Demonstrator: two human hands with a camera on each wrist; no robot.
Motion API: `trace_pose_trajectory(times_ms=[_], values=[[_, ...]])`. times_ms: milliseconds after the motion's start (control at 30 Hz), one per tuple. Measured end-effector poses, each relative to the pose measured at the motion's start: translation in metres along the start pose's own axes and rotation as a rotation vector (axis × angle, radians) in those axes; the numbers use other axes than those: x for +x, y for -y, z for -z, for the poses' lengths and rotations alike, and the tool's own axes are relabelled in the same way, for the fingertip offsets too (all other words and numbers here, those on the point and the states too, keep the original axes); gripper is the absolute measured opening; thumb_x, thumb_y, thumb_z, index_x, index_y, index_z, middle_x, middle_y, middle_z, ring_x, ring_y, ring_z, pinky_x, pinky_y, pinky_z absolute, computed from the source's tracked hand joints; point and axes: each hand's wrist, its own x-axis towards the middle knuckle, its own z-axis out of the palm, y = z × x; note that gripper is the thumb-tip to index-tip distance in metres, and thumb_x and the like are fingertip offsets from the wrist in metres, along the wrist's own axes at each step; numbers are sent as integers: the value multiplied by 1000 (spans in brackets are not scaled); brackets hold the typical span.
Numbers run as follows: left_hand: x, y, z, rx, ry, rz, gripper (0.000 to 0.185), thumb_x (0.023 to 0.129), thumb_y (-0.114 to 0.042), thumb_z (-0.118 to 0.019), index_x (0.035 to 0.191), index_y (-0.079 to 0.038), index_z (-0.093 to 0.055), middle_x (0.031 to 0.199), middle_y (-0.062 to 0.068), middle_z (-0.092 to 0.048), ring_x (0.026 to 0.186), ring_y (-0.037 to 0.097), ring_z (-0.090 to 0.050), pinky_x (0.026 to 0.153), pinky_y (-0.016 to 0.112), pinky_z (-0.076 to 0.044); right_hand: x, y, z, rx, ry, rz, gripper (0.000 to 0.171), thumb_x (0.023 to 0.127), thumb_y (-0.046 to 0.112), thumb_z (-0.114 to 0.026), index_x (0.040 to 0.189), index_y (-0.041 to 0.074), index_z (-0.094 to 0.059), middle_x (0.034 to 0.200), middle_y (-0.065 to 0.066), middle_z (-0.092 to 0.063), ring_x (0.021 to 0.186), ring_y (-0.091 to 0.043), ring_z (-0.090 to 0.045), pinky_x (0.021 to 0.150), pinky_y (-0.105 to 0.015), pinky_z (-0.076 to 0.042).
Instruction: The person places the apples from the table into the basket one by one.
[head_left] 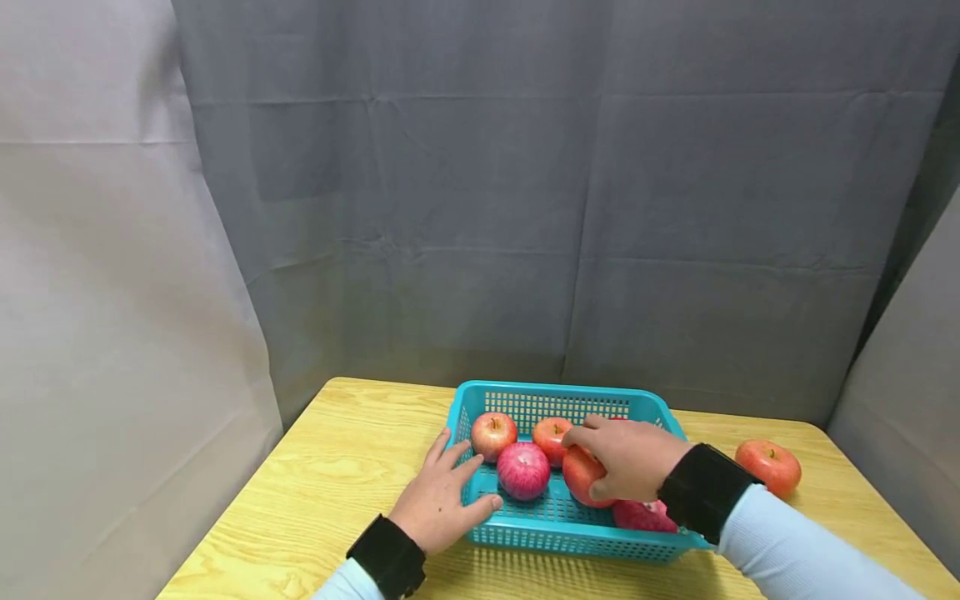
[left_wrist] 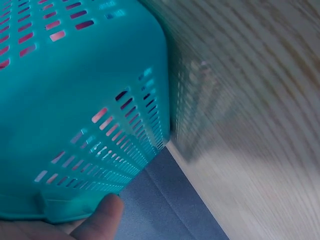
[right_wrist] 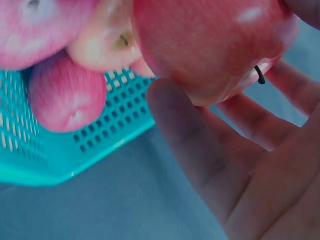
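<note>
A turquoise plastic basket (head_left: 555, 533) with openwork sides stands on the table. My right hand (head_left: 637, 458) grips a red apple (head_left: 581, 477) over the basket's right half; in the right wrist view thumb and fingers curl around this apple (right_wrist: 215, 45), its stem showing. In the basket lie a yellowish-red apple (head_left: 494, 436), a streaked pink-red apple (head_left: 523, 471), another apple (head_left: 550, 437) and a pink-red one (head_left: 642, 517) partly under the right hand. With fingers spread, my left hand (head_left: 438, 504) rests at the basket's left rim; the left wrist view has its fingertip by the rim.
A single red apple (head_left: 769, 467) sits on the wooden table (head_left: 322, 483) to the right of the basket, beyond the right wrist. Behind the table hangs a grey cloth (head_left: 480, 208), with pale cloth (head_left: 112, 333) at the left side.
</note>
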Motion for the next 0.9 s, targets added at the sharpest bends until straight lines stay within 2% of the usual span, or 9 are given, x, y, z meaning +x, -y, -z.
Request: trace_pose_trajectory(times_ms=[100, 233, 433, 633, 900], values=[[0, 0, 0, 0, 2, 2, 81, 94, -71, -47, 145, -9, -57, 154, 12, -44, 151, 37, -16, 104, 53, -46, 5, 4, -9, 9, 23, -17, 60, 70, 30, -91, 125, 27, -66, 112, 5, -59, 93, -21, -57, 71, -40, -56], [1, 0, 0, 2, 14, 4, 82, 94, -72, -45, 145, -9, -57, 154, 11, -44, 151, 36, -15, 102, 53, -47, 12, 10, -21, 0, 60, -16, 64, 69, 34, -93, 126, 27, -64, 116, 3, -60, 90, -20, -58, 69, -40, -57], [1, -1, 0, -1, 26, 6, 83, 94, -73, -44, 145, -9, -57, 154, 12, -44, 152, 36, -14, 102, 52, -47, 21, 15, -35, -55, 100, 24, 59, 69, 34, -93, 120, 28, -65, 103, 7, -58, 74, -13, -57, 66, -38, -55], [0, 1, 0, -1, 25, 7, 83, 94, -73, -44, 145, -9, -57, 154, 12, -44, 152, 36, -14, 103, 53, -47, 25, 17, -39, -73, 98, 76, 54, 69, 31, -93, 116, 27, -64, 99, 9, -58, 70, -12, -56, 65, -35, -54], [-1, 2, 2, 15, 15, -2, 80, 94, -71, -44, 143, -9, -59, 152, 12, -46, 151, 37, -15, 103, 53, -47, 32, 19, -48, -156, 32, 213, 40, 74, 33, -89, 104, 27, -63, 86, 8, -53, 64, -11, -55, 63, -32, -51]])
